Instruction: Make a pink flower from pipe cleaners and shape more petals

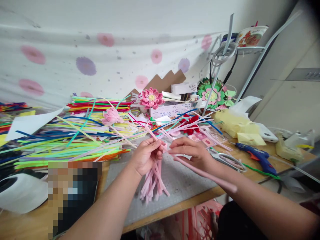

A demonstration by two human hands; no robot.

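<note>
My left hand [148, 155] is closed in a pinch on a pink pipe cleaner [152, 133], just above the grey cutting mat. A bend or loop of pink shows at its fingertips. The fingers of my right hand [191, 153] curve loosely round the same piece, whose long free end [212, 176] trails down to the right across my wrist. Its thumb is mostly hidden. Below my left hand a bundle of pale pink pipe cleaners [155, 181] hangs or lies over the cutting mat [135, 206]; whether the hand also grips it I cannot tell.
Stacks of coloured pipe cleaners [70, 150] fill the left side. A finished pink flower [151, 98] stands at the back. Scissors [228, 160] and a blue glue gun [257, 156] lie at right. A white roll [27, 193] sits front left, beside a blurred-out dark object [75, 196].
</note>
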